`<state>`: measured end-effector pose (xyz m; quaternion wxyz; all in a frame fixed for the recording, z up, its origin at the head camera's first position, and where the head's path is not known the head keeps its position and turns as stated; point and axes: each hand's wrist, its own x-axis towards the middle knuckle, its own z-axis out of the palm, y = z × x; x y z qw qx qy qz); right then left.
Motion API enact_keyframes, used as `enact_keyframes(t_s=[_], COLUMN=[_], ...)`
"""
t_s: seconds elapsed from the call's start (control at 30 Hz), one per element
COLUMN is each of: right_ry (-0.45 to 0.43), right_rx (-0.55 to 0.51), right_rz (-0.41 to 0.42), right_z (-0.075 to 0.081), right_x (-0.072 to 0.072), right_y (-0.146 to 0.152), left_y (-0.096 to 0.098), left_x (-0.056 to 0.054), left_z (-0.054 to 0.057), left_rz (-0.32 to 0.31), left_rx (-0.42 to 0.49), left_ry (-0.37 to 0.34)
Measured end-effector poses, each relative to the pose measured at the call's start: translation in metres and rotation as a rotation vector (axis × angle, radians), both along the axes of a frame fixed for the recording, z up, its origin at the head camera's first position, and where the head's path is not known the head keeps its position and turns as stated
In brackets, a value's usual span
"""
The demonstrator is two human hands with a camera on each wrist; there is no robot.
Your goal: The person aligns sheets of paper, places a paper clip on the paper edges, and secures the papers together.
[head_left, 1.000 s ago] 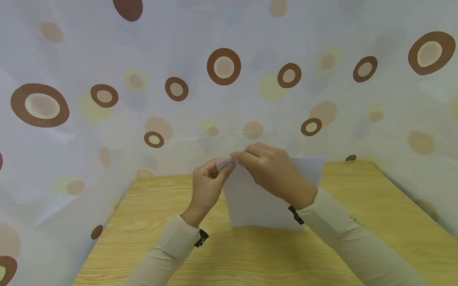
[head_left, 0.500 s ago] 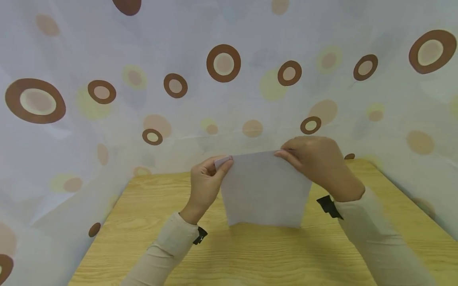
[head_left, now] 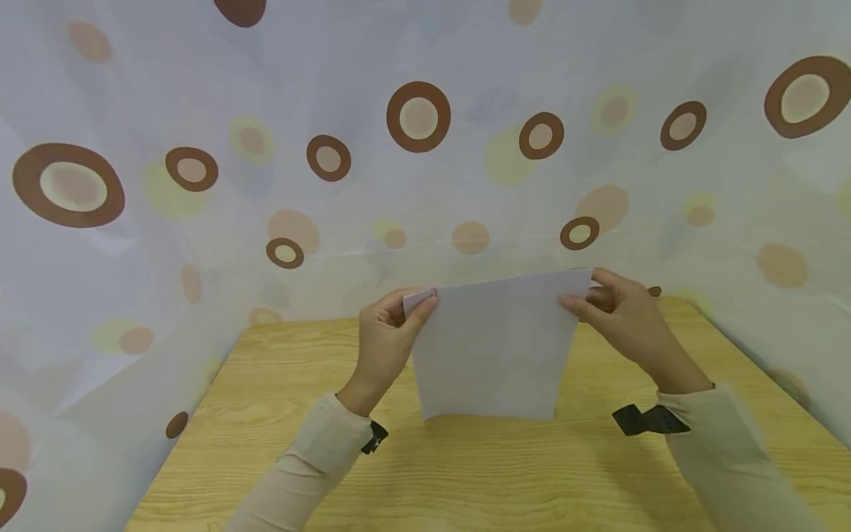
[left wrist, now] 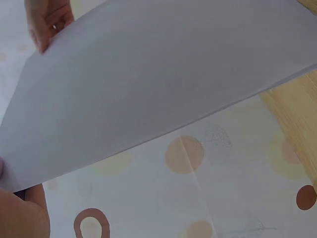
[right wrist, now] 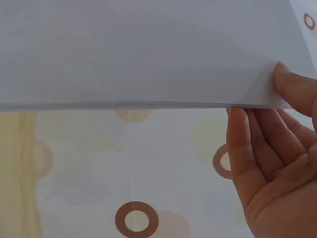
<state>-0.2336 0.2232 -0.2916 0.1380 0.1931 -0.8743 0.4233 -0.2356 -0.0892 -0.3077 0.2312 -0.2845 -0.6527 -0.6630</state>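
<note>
A small stack of white paper (head_left: 495,347) hangs upright over the table, its layered edge showing in the right wrist view. My left hand (head_left: 385,340) pinches its upper left corner between thumb and fingers. Beside that thumb a small pale flap (head_left: 417,299) with a thin dark mark sticks out; what the mark is cannot be made out. My right hand (head_left: 631,325) holds the upper right corner, its thumb on the near face and its fingers behind. In the right wrist view, the right hand's fingers (right wrist: 267,148) pass behind the sheets.
Below the paper lies a wood-grain table (head_left: 299,473). A pale covering (head_left: 425,192) with brown rings and coloured dots rises behind the table and along both sides. Each wrist wears a black strap, such as the right one (head_left: 648,420).
My right hand has left the upper left corner and slid rightward along the top edge to the upper right corner. My left hand has kept its hold.
</note>
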Motion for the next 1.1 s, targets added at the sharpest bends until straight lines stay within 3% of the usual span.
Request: enact_keyframes(t_s=[0.07, 0.2, 0.37, 0.53, 0.73, 0.87, 0.93, 1.1], right_ry=[-0.071, -0.114, -0.165, -0.208, -0.254, -0.225, -0.204, -0.192], right_rx=[-0.001, 0.051, 0.097, 0.12, 0.16, 0.205, 0.21, 0.19], right_rz=[0.024, 0.102, 0.202, 0.241, 0.253, 0.259, 0.249, 0.15], right_z=[-0.01, -0.031, -0.057, -0.081, -0.107, -0.123, -0.128, -0.13], right_x=[-0.003, -0.011, -0.02, -0.026, -0.034, -0.035, -0.034, -0.026], right_y=[0.004, 0.008, 0.008, 0.01, 0.011, 0.006, 0.003, -0.005], left_y=[0.0, -0.002, -0.009, -0.019, -0.032, -0.038, -0.039, -0.036], left_x=[-0.001, -0.002, -0.006, -0.014, -0.027, -0.03, -0.029, -0.023], left_z=[0.0, -0.005, -0.019, -0.046, -0.085, -0.113, -0.124, -0.135], left_rz=[-0.003, -0.009, -0.03, -0.03, -0.006, -0.047, -0.067, -0.089], left_rx=[-0.005, -0.029, -0.094, -0.197, -0.425, -0.633, -0.694, -0.71], left_ry=[-0.012, -0.058, -0.156, -0.301, -0.46, -0.479, -0.482, -0.488])
